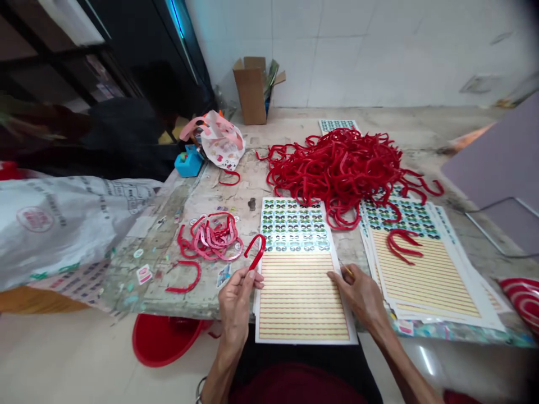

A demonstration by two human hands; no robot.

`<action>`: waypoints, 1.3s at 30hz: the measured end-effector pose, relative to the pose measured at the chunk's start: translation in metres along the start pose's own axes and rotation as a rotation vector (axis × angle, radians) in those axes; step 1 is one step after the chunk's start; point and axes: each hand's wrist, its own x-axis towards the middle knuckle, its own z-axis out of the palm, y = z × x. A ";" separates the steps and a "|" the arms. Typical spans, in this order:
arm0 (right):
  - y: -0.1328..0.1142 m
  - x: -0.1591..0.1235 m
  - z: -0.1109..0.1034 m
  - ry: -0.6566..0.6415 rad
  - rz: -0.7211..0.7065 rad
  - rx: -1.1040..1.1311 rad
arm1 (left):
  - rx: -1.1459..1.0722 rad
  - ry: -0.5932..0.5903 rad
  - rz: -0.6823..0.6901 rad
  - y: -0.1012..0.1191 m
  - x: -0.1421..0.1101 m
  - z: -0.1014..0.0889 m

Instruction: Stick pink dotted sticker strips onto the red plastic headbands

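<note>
My left hand (240, 294) is closed on one end of a red U-shaped band (257, 255), its bend standing above the fingers. Under both hands a sticker sheet (301, 297) lies partly over the table's front edge, with rows of small blue-green pictures at the top and yellow strips with red lines below. At the sheet's right edge, my right hand (360, 292) is closed around a thin tool with a yellow part (348, 270); its kind is mostly hidden by the fingers. Left of the sheet lies a small pile of pinkish-red bands (214, 238), with a single band (187, 278) below it.
A big heap of red bands (337, 163) covers the back middle. More sticker sheets (429, 275) are stacked at right. A plastic bag (221, 140), a blue box (188, 163) and a cardboard box (251, 95) stand behind. Below the table's edge is a red bucket (162, 342).
</note>
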 end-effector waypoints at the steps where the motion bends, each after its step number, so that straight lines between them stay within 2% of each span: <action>1: -0.003 -0.002 0.001 0.032 -0.006 -0.041 | 0.002 0.001 0.011 0.002 0.000 0.001; 6: -0.014 -0.014 0.006 0.196 -0.130 -0.288 | 0.024 0.065 0.038 0.004 -0.003 -0.009; 10: -0.015 -0.018 0.011 0.313 -0.140 -0.325 | 0.046 0.095 0.038 -0.008 -0.005 -0.012; 13: -0.018 -0.022 0.012 0.356 -0.172 -0.309 | 0.004 0.116 0.011 -0.016 -0.003 -0.012; 15: -0.021 -0.030 0.012 0.291 -0.316 -0.268 | -0.031 0.148 -0.001 -0.018 -0.002 -0.014; 19: -0.026 -0.061 0.021 -0.104 -0.789 -0.176 | -0.035 0.186 -0.005 -0.017 -0.005 -0.025; 21: -0.026 -0.076 0.028 -0.175 -0.897 -0.217 | -0.029 0.212 -0.014 -0.015 -0.010 -0.031; 27: -0.026 -0.088 0.039 -0.074 -1.018 -0.361 | -0.028 0.303 -0.065 -0.012 -0.033 -0.043; 33: -0.021 -0.082 0.032 -0.049 -1.118 -0.292 | -0.045 0.323 -0.107 -0.014 -0.046 -0.054; 37: -0.030 -0.086 0.037 0.015 -1.066 -0.218 | -0.054 0.318 -0.111 -0.014 -0.046 -0.056; 39: -0.032 -0.085 0.035 0.007 -0.997 -0.097 | -0.069 0.300 -0.122 -0.013 -0.048 -0.054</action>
